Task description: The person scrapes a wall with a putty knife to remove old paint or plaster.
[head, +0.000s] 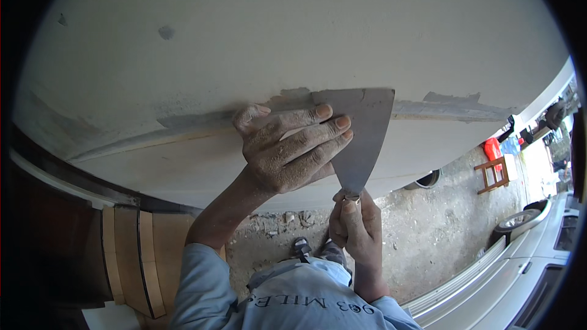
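Note:
My right hand (357, 222) grips the handle of a broad metal putty knife (367, 142), whose wide end lies against a pale wall-like surface (293, 36). The fingertips of my left hand (296, 146) rest on the blade's left part; its thumb is partly hidden below the palm. Both hands are dusty. Behind the blade and left hand, a seam with a grey filler band (440, 109) runs across the surface. A grey filler spot (166, 32) sits higher up at the left.
Brown steps (126, 256) stand at the lower left. A rough concrete floor (412, 238) lies below. To the right are a dark bucket (426, 179), a wooden stool (495, 174), a red bag (493, 150) and a silver vehicle (509, 275).

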Available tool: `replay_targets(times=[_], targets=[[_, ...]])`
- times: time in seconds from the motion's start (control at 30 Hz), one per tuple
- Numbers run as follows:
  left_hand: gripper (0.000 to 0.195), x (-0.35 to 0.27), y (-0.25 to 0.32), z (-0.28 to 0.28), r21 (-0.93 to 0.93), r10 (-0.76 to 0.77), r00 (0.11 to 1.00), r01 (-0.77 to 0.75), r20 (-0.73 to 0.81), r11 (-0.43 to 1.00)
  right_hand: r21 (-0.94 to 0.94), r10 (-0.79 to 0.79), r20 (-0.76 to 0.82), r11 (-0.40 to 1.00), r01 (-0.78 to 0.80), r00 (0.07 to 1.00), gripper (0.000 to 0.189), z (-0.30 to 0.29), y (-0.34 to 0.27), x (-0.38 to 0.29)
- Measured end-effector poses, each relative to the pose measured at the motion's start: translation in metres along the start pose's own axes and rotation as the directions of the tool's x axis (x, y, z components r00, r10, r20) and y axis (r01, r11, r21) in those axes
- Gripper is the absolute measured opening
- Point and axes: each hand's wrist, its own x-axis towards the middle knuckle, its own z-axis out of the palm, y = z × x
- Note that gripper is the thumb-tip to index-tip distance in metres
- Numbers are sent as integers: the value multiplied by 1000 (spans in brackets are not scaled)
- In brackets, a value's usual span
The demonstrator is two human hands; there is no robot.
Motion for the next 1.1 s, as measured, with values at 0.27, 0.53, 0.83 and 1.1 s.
replay_targets(times=[0.27, 0.53, 0.83, 1.1], targets=[[19, 4, -2, -1, 27, -4, 1000, 4, -3, 1000, 1, -30, 14, 1000, 30, 999, 18, 2, -3, 6], [16, -2, 1, 3, -20, -10, 1000, 9, -25, 1000, 16, -12, -7, 1000, 12, 1000, 19, 2, 0, 2], [18, -1, 2, 0, -48, -21, 1000, 21, -7, 999, 34, 4, -7, 999, -4, 1000, 20, -1, 1, -2], [19, -1, -1, -1, -21, 20, 999, -19, 31, 1000, 47, -6, -14, 999, 7, 1000, 20, 0, 4, -1]])
